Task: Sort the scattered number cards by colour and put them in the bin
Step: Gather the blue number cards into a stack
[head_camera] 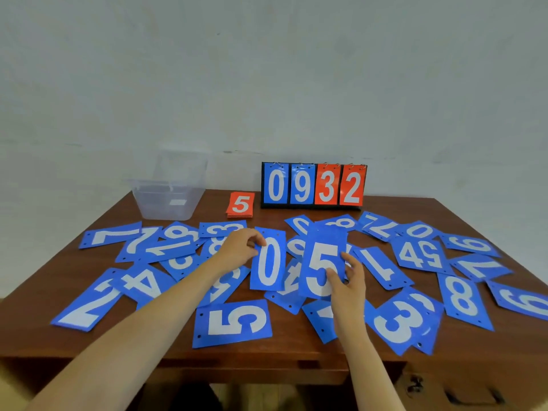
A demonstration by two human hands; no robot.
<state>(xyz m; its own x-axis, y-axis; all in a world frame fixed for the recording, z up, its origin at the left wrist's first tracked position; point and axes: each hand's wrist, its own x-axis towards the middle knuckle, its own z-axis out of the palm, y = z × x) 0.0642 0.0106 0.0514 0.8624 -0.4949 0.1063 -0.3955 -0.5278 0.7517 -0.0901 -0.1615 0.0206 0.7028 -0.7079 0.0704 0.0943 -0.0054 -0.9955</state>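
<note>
The red pile (240,204) sits stacked just beyond the left hand's (237,247) fingertips, beside the bin (169,197), which seems to hold no cards yet. That hand pinches a blue 0 card (268,262); the right hand (347,286) grips a raised blue 5 card (321,256). Loose blue cards (231,321) surround both hands, so I'd say most remains.

Roughly thirty blue cards (231,321), one red stack (240,204), one bin (166,203), one scoreboard (312,185), a left hand (240,247) and right hand (347,286).

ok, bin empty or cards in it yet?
Empty, it seems: no red or blue shows through the clear bin. The red stack sits beside it on the table.
</note>
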